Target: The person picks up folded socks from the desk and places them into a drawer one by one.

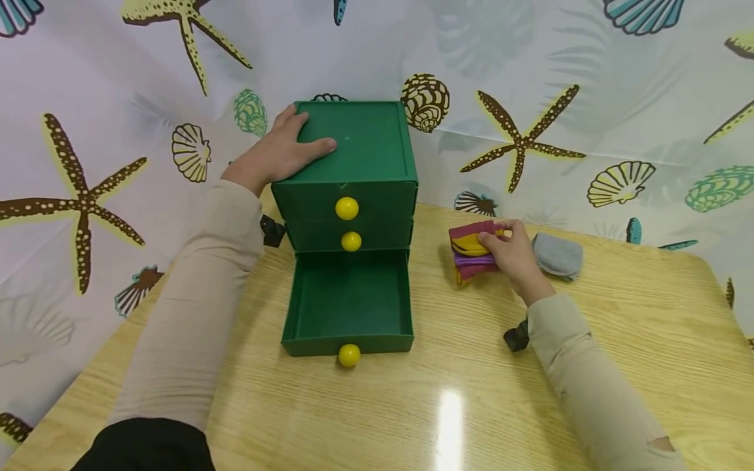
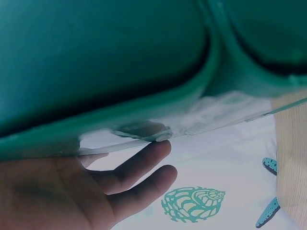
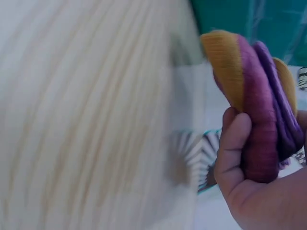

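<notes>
A green drawer box with round yellow knobs stands on the table. Its bottom drawer is pulled out, with nothing inside. My left hand rests on the box's top left edge, thumb and fingers spread; the left wrist view shows its fingers along the box's side. To the right of the box, my right hand grips a folded bundle of knit socks in maroon, yellow and purple. In the right wrist view the thumb presses against the socks, which are held above the table.
A grey folded cloth bundle lies on the table just right of my right hand. Behind the wooden table hangs a white curtain printed with starfish and shells. The two upper drawers are closed.
</notes>
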`<state>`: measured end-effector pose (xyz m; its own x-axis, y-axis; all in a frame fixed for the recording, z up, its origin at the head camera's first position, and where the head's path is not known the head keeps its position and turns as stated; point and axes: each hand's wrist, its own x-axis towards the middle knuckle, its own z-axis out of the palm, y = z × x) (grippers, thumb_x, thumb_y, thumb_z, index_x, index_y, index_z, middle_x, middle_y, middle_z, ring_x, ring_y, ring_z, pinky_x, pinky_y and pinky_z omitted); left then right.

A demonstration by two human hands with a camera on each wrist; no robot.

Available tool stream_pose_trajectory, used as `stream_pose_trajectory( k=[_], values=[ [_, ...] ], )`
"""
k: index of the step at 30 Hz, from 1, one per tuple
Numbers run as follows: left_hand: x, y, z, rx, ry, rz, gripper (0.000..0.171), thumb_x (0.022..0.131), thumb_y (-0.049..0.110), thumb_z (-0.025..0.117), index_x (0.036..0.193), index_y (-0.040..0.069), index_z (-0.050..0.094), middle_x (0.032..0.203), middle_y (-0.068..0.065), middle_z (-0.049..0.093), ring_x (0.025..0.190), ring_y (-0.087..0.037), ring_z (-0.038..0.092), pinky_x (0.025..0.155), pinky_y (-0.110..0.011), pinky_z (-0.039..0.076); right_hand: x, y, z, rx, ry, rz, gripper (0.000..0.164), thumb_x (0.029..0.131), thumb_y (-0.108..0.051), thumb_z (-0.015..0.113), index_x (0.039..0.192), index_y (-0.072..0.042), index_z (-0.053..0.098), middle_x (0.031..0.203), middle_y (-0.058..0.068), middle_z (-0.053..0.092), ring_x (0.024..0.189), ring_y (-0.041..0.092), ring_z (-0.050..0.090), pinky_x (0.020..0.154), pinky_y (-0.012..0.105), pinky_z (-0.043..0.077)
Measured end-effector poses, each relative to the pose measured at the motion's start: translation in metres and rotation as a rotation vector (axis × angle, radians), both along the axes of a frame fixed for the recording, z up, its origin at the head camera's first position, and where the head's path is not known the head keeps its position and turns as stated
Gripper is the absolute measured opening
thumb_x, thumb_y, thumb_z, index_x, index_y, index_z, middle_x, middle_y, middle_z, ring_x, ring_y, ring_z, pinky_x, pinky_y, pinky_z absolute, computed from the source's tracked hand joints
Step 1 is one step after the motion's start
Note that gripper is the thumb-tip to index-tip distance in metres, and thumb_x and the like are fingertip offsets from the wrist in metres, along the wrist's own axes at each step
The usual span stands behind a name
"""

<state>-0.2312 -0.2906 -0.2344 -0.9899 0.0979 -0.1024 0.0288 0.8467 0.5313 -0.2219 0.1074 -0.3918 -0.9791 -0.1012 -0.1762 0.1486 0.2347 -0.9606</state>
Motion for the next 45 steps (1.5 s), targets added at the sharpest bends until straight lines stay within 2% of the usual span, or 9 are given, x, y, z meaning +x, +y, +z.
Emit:
stream_pose_trajectory(
  k=[7, 12, 21, 29, 32, 36, 38, 40, 45],
  values=[
    [0.000, 0.000, 0.000, 0.011, -0.001, -0.004, 0.094, 0.101, 0.062, 0.041, 0.163, 0.008, -0.004, 0.165, -0.008, -0.024, 0.153, -0.034, -0.008, 0.119, -0.057, 0.010, 0.021, -0.014, 0.022, -0.294, -0.090, 0.153, 0.042, 0.100, -0.009, 0.058, 0.136, -0.011, 0.035, 0.127, 0.018, 0.048, 0.097, 0.022, 0.063, 0.074, 0.033, 0.060],
    [0.003, -0.001, 0.002, 0.015, 0.001, -0.007, 0.094, 0.101, 0.061, 0.041, 0.162, 0.007, -0.004, 0.165, -0.009, -0.024, 0.153, -0.034, -0.010, 0.119, -0.057, 0.010, 0.039, -0.034, 0.038, -0.355, -0.125, 0.303, 0.032, 0.101, -0.010, 0.056, 0.130, -0.010, 0.042, 0.123, 0.017, 0.049, 0.098, 0.023, 0.061, 0.075, 0.035, 0.059],
    [0.003, -0.002, 0.001, 0.018, -0.001, -0.004, 0.093, 0.102, 0.060, 0.041, 0.162, 0.007, -0.004, 0.165, -0.009, -0.023, 0.153, -0.034, -0.010, 0.120, -0.057, 0.009, 0.064, -0.093, 0.044, -0.253, -0.134, 0.430, 0.044, 0.098, -0.010, 0.060, 0.137, -0.002, 0.041, 0.122, 0.019, 0.053, 0.099, 0.024, 0.059, 0.078, 0.032, 0.058],
    [0.002, -0.001, 0.001, 0.018, 0.001, -0.008, 0.094, 0.101, 0.061, 0.042, 0.162, 0.007, -0.004, 0.166, -0.009, -0.023, 0.153, -0.034, -0.009, 0.120, -0.056, 0.010, 0.083, -0.149, 0.035, -0.009, -0.006, 0.503, 0.046, 0.094, -0.012, 0.067, 0.132, -0.002, 0.045, 0.121, 0.016, 0.055, 0.102, 0.027, 0.055, 0.086, 0.033, 0.051],
    [0.002, -0.001, 0.000, 0.018, 0.001, -0.006, 0.094, 0.101, 0.061, 0.042, 0.163, 0.008, -0.004, 0.166, -0.008, -0.023, 0.153, -0.034, -0.008, 0.120, -0.056, 0.011, 0.088, -0.164, 0.029, -0.020, -0.053, 0.511, 0.044, 0.093, -0.011, 0.068, 0.129, -0.001, 0.044, 0.119, 0.016, 0.056, 0.100, 0.026, 0.056, 0.084, 0.031, 0.051],
    [0.003, 0.000, -0.001, 0.026, 0.001, -0.010, 0.094, 0.101, 0.062, 0.042, 0.162, 0.008, -0.004, 0.166, -0.008, -0.023, 0.153, -0.033, -0.009, 0.120, -0.056, 0.011, 0.090, -0.177, 0.023, -0.121, -0.224, 0.504, 0.044, 0.095, -0.008, 0.066, 0.130, -0.001, 0.041, 0.120, 0.017, 0.053, 0.098, 0.025, 0.056, 0.081, 0.032, 0.053],
    [0.003, 0.000, -0.001, 0.030, -0.001, -0.012, 0.094, 0.101, 0.062, 0.042, 0.162, 0.008, -0.004, 0.166, -0.008, -0.023, 0.153, -0.032, -0.010, 0.120, -0.055, 0.010, 0.090, -0.180, 0.020, -0.089, -0.255, 0.524, 0.043, 0.096, -0.010, 0.066, 0.131, 0.000, 0.044, 0.120, 0.016, 0.054, 0.097, 0.023, 0.055, 0.081, 0.032, 0.053],
    [0.003, -0.001, -0.001, 0.031, -0.002, -0.010, 0.094, 0.101, 0.062, 0.042, 0.162, 0.008, -0.004, 0.166, -0.008, -0.023, 0.153, -0.032, -0.011, 0.120, -0.055, 0.010, 0.089, -0.181, 0.016, -0.005, -0.221, 0.569, 0.043, 0.096, -0.013, 0.067, 0.132, 0.001, 0.049, 0.118, 0.015, 0.057, 0.097, 0.023, 0.055, 0.084, 0.033, 0.051],
    [0.004, -0.003, -0.001, 0.032, -0.003, -0.008, 0.094, 0.101, 0.062, 0.042, 0.162, 0.008, -0.005, 0.165, -0.008, -0.024, 0.153, -0.031, -0.012, 0.120, -0.054, 0.009, 0.088, -0.184, 0.007, 0.187, -0.005, 0.644, 0.041, 0.096, -0.016, 0.067, 0.133, 0.000, 0.060, 0.114, 0.010, 0.063, 0.095, 0.023, 0.056, 0.085, 0.030, 0.048]
  ],
)
